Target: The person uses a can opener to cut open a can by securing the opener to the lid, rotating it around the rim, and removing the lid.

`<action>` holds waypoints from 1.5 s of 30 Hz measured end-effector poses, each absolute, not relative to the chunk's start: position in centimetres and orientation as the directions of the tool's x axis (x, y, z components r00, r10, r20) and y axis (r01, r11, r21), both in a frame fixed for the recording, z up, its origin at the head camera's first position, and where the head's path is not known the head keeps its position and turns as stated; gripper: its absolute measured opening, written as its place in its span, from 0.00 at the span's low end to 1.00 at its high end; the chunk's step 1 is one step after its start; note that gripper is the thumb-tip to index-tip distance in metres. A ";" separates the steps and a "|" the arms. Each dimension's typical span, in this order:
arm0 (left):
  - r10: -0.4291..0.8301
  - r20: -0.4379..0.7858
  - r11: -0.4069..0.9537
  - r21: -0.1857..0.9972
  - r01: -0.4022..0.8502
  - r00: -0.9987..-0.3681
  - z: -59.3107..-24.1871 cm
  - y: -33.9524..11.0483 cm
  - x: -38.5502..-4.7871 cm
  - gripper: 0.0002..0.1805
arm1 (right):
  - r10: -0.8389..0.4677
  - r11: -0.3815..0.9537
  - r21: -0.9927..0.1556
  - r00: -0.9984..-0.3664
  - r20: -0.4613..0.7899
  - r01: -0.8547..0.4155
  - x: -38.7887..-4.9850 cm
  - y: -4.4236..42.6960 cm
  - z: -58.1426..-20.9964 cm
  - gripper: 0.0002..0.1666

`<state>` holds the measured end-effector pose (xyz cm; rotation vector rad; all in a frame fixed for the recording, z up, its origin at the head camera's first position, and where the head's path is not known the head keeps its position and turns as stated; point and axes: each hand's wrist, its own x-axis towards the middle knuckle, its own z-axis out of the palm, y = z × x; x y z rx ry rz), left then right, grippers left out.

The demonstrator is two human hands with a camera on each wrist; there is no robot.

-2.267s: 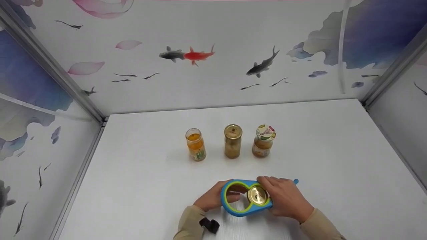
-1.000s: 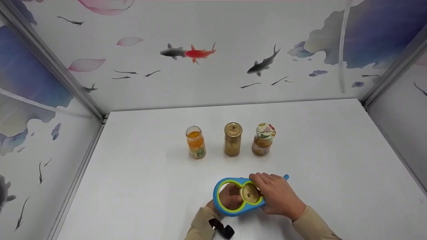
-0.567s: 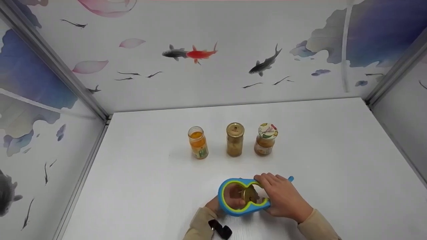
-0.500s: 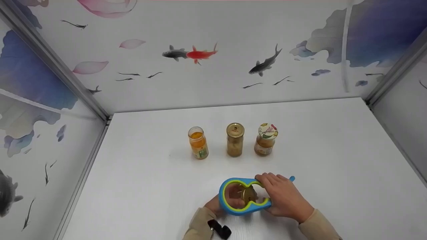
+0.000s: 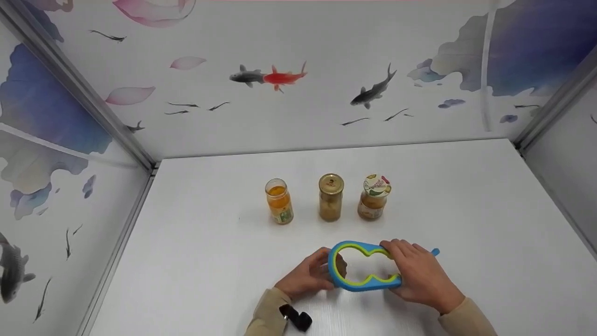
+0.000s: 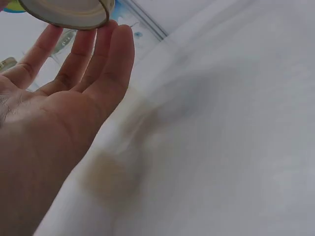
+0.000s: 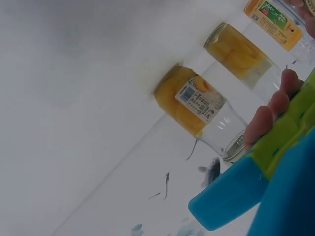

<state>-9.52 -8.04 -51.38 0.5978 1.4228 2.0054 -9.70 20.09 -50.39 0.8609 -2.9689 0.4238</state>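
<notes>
My right hand (image 5: 422, 275) grips the right end of a blue opener with a lime-green inner edge (image 5: 333, 266); its handle tip sticks out beyond the fingers. In the right wrist view, fingers (image 7: 259, 125) curl over the green edge of the opener (image 7: 226, 194). My left hand (image 5: 305, 276) is at the opener's left end, partly behind it. The left wrist view shows a round metal lid (image 6: 74, 14), its pale underside visible, held at the fingertips of the left hand (image 6: 74, 83). From the head view the lid is mostly hidden behind the opener.
Behind the hands stand an uncovered jar with orange contents (image 5: 280, 203), a jar with a gold lid (image 5: 330, 198) and a jar with a patterned lid (image 5: 373, 198). Printed panels border the white table (image 5: 210, 261) at the back and sides.
The lid has come out of the opener's smaller opening, leftward, with my left hand. Both hands and the opener have shifted right, and the opener's two openings now show the table through them.
</notes>
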 end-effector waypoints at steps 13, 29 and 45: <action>0.588 -0.209 0.043 0.973 -0.227 -0.781 -56.4 -10.2 -11.5 0.29 | -0.426 0.864 -0.275 -0.904 0.049 -0.422 -9.2 21.9 -51.3 0.49; 0.407 -0.245 0.281 0.950 -0.135 -0.880 -54.7 -12.7 -12.0 0.32 | -0.380 0.893 -0.272 -0.925 -0.024 -0.360 -9.1 22.1 -52.1 0.49; 0.258 -0.240 0.383 0.915 -0.128 -0.936 -54.2 -14.6 -12.9 0.33 | -0.380 0.892 -0.275 -0.925 -0.024 -0.359 -9.1 21.8 -52.5 0.49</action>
